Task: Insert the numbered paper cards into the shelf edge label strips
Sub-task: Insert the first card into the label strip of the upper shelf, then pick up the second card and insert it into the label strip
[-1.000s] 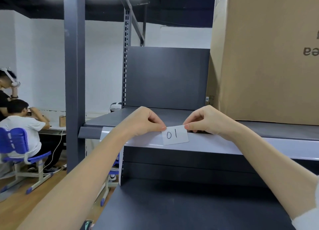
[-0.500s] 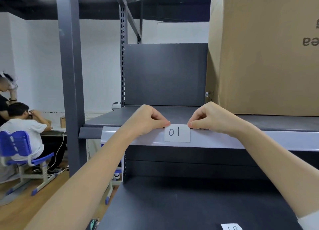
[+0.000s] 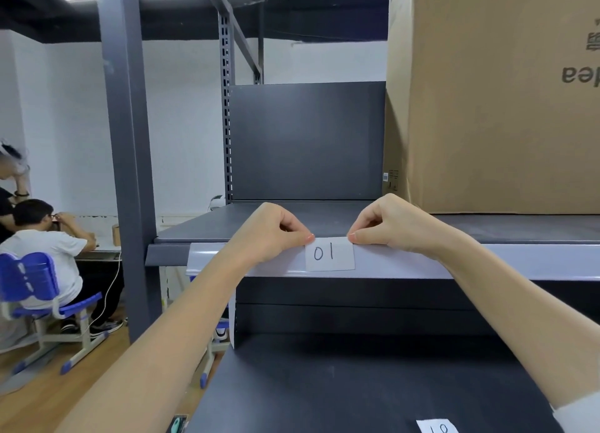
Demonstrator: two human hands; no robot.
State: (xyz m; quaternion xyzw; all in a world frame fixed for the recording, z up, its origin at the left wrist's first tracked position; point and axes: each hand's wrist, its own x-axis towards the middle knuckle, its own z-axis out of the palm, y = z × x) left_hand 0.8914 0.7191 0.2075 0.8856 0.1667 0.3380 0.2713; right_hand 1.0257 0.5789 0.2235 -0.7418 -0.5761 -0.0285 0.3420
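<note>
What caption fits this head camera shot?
Both hands pinch the "01" card at its top corners against the shelf label strip.

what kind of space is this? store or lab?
Likely a mock retail bay in a workroom, not a live store: bare metal gondola shelving with a label strip, one big cardboard box, and people seated at a desk beside it.

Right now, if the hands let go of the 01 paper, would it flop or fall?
The 01 card looks thin and light, so it probably bends easily. Its bottom edge seems tucked in the label strip, so it might stay. The left hand and right hand pinch its top corners.
</note>
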